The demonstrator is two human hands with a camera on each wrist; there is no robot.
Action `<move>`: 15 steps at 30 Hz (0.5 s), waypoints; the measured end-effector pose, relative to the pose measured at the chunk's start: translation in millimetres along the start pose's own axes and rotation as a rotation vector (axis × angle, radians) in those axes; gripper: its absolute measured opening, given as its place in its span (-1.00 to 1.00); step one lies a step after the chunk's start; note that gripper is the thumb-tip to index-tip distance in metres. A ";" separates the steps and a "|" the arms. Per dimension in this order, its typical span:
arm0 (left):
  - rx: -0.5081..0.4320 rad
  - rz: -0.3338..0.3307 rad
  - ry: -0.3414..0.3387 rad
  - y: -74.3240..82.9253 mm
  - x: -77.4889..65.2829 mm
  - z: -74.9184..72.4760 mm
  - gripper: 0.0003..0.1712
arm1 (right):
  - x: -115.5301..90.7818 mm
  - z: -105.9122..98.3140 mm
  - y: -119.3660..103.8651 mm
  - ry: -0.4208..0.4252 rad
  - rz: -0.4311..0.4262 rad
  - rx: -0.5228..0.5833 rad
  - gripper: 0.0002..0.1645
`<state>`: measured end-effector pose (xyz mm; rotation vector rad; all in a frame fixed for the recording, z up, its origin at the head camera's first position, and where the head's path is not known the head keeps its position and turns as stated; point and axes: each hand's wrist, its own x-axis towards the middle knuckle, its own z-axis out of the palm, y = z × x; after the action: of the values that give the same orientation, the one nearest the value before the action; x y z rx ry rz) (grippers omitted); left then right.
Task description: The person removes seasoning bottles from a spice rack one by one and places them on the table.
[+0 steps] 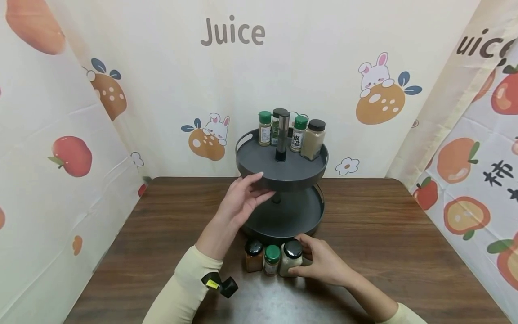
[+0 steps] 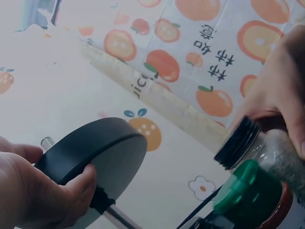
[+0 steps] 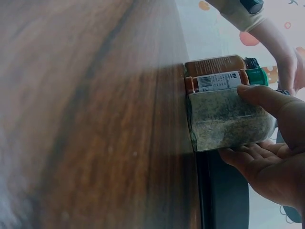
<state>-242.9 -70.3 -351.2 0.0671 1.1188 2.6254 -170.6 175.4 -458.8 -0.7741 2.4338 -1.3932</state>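
A dark grey two-tier spice rack stands on the table. My left hand holds the left front edge of its upper tray, digits above and below the rim, as the left wrist view also shows. In front of the lower tray, three spice bottles stand in a row. My right hand grips the rightmost, a clear jar of pale grains with a black lid, thumb on one side and fingers on the other. Beside it are a small green-capped bottle and a black-lidded jar of reddish-brown spice.
Several spice bottles stand on the upper tray, among them a green-capped bottle and a tan jar with a black lid. A metal post rises from the tray's middle. Printed curtains surround the wooden table.
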 end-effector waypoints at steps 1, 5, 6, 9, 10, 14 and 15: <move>0.006 0.001 0.003 1.4 0.3 -0.7 -0.35 | -0.1 -0.1 0.0 0.000 0.000 0.001 -0.36; 0.041 0.014 0.003 7.1 2.1 -6.4 -0.33 | -0.3 0.1 -0.2 -0.002 -0.008 0.002 -0.36; 0.047 0.016 0.004 8.8 2.8 -8.2 -0.33 | -0.3 0.3 -0.4 -0.002 -0.011 0.002 -0.36; 0.058 0.022 0.019 14.2 4.7 -12.9 -0.33 | 0.0 0.8 -0.9 0.001 -0.019 0.000 -0.37; 0.059 0.025 0.026 15.9 5.4 -14.1 -0.33 | 0.1 0.8 -1.0 0.002 -0.020 -0.002 -0.37; 0.058 0.035 0.049 20.1 7.7 -17.9 -0.34 | 0.1 0.5 -1.1 0.004 -0.012 -0.005 -0.37; 0.057 0.036 0.053 20.4 8.4 -18.7 -0.35 | -0.1 0.4 -1.2 0.003 -0.010 -0.003 -0.37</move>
<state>-258.7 -94.5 -350.2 0.0305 1.2217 2.6407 -170.0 174.6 -458.0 -0.7860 2.4382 -1.3958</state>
